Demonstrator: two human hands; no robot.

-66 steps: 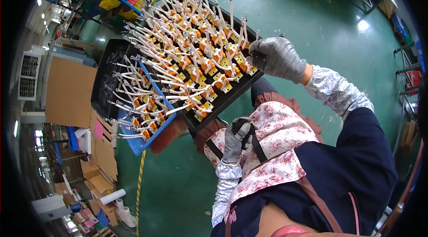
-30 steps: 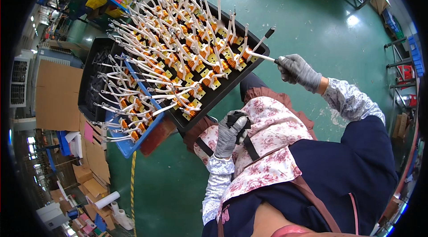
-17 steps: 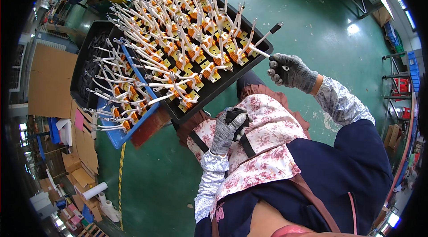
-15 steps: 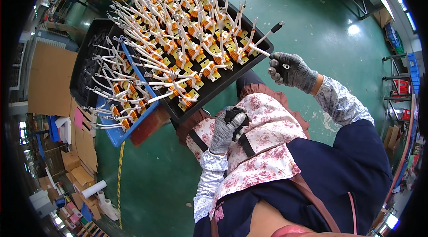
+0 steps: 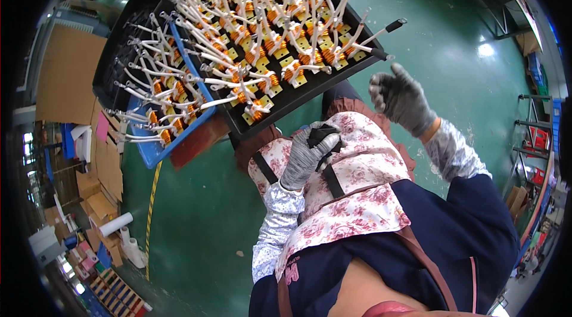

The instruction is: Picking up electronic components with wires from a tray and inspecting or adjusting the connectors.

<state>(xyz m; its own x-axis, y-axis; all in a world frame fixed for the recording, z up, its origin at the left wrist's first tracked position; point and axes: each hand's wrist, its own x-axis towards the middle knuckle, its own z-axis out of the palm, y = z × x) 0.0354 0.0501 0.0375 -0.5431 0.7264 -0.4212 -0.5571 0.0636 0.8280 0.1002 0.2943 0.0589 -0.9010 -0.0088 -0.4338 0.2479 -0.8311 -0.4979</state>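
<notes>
Step in hand, by my reading: sleeving lead ends. Right hand (image 5: 405,101) spread loosely, apparently bare, just off a black sleeve (image 5: 379,53); left hand (image 5: 300,161) clamped round a dark bundle (image 5: 323,136) at the lap, likely more sleeves. Next move probably calls for a fresh one from it. Copper-orange coil (image 5: 329,56) sits at black tray's (image 5: 310,101) near-right corner, yellow-plated, white leads jutting over the rim.

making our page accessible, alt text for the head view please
A gloved left hand holds black pieces over a floral apron; the open, gloved right hand is near two black-sleeved white leads at the corner of a black tray of orange coils, beside a blue tray of more.
</notes>
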